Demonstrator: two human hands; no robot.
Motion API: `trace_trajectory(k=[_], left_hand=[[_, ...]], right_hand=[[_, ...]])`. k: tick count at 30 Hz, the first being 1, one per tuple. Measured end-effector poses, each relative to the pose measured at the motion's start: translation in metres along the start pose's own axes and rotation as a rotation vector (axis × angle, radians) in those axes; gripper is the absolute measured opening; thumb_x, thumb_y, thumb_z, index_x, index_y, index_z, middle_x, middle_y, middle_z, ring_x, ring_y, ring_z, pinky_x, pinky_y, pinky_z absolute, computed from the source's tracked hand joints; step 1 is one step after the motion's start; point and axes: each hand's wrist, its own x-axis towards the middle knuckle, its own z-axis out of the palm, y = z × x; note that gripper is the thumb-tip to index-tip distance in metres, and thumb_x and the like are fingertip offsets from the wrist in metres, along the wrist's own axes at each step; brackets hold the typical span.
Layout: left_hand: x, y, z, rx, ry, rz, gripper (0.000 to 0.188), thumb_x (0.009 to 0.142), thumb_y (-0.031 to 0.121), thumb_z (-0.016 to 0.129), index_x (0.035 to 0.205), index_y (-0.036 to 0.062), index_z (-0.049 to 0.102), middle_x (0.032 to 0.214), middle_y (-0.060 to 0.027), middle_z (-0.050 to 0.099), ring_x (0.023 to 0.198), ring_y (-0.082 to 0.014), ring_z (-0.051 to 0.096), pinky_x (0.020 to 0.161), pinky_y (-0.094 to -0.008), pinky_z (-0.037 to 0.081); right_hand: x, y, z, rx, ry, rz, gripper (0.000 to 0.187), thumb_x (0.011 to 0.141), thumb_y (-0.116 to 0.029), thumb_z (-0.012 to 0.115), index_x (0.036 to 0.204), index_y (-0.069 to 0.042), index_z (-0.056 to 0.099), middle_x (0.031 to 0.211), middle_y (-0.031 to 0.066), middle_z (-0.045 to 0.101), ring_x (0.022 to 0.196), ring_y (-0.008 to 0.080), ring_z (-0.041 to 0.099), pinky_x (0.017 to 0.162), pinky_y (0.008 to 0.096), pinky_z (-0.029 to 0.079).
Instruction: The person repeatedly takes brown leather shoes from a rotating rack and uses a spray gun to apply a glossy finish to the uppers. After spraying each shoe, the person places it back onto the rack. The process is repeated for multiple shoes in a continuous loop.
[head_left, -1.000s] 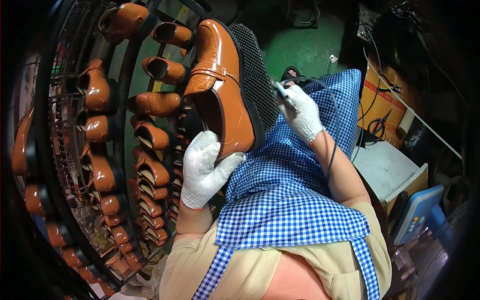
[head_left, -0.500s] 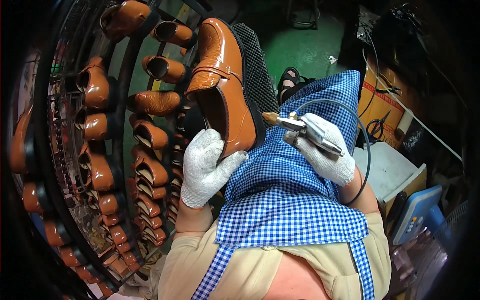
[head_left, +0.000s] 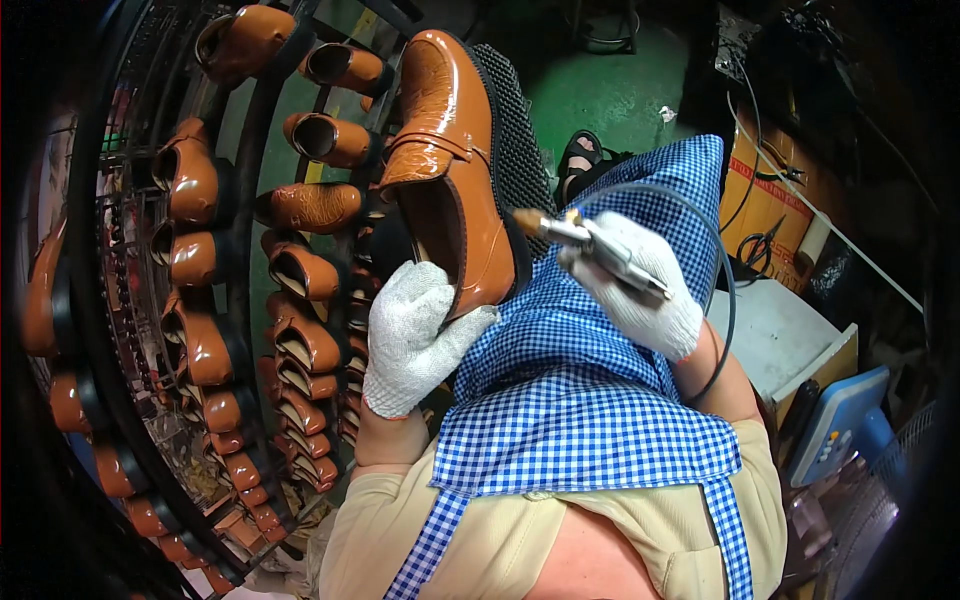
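A glossy orange-brown slip-on shoe (head_left: 474,215), creased over the toe and strapped across the instep, is being held up, its toe pointing away from the person and its black sole facing right. A silver hand tool (head_left: 615,259), trailing a dark hose (head_left: 733,290), is tilting its tan nozzle (head_left: 530,222) toward the shoe's heel, contact being unclear.
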Motion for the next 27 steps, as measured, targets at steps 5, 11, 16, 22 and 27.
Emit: trace_trajectory(k=[5,11,16,22,27], left_hand=[[-0.004,-0.005,-0.005,-0.08,-0.031,-0.045,0.026,0.074,0.011,0.088,0.092,0.0011,0.072,0.078,-0.0108,0.056,0.075,-0.0322,0.056,0.067,-0.0427,0.044],[-0.005,-0.009,-0.004,-0.037,-0.021,0.018,0.028,0.073,0.012,0.089,0.093,0.0012,0.073,0.081,-0.0111,0.058,0.076,-0.0324,0.057,0.067,-0.0421,0.045],[0.001,-0.006,-0.007,0.021,-0.059,0.055,0.029,0.073,0.012,0.09,0.094,0.0008,0.073,0.083,-0.0117,0.061,0.078,-0.0327,0.059,0.069,-0.0418,0.047],[-0.003,-0.007,-0.006,-0.013,-0.059,-0.015,0.03,0.074,0.012,0.089,0.096,0.0011,0.073,0.083,-0.0115,0.061,0.078,-0.0326,0.059,0.069,-0.0417,0.047],[-0.005,-0.013,-0.004,-0.022,-0.012,0.028,0.032,0.073,0.01,0.09,0.098,0.0014,0.073,0.084,-0.011,0.061,0.078,-0.0326,0.059,0.069,-0.0418,0.047]], right_hand=[[0.009,0.031,0.007,0.13,0.268,0.003,0.013,0.104,-0.005,0.063,0.114,0.002,0.067,0.106,0.0092,0.072,0.092,0.0156,0.07,0.08,0.0285,0.055],[0.016,0.041,0.009,-0.199,0.29,-0.068,0.008,0.098,-0.005,0.068,0.104,0.0,0.069,0.091,0.0133,0.06,0.078,0.0284,0.063,0.073,0.0364,0.053],[0.021,0.04,0.028,-0.001,0.352,-0.105,0.031,0.093,-0.015,0.078,0.117,-0.001,0.064,0.105,0.0153,0.063,0.081,0.0287,0.067,0.069,0.036,0.054],[0.032,0.03,0.058,0.298,0.302,-0.438,0.045,0.094,-0.002,0.068,0.136,-0.008,0.054,0.13,0.0192,0.062,0.115,0.0326,0.066,0.094,0.0428,0.057],[0.021,0.03,0.071,0.388,0.273,-0.481,0.049,0.094,0.0,0.062,0.141,-0.008,0.051,0.13,0.0188,0.063,0.122,0.0343,0.065,0.102,0.0479,0.054]])
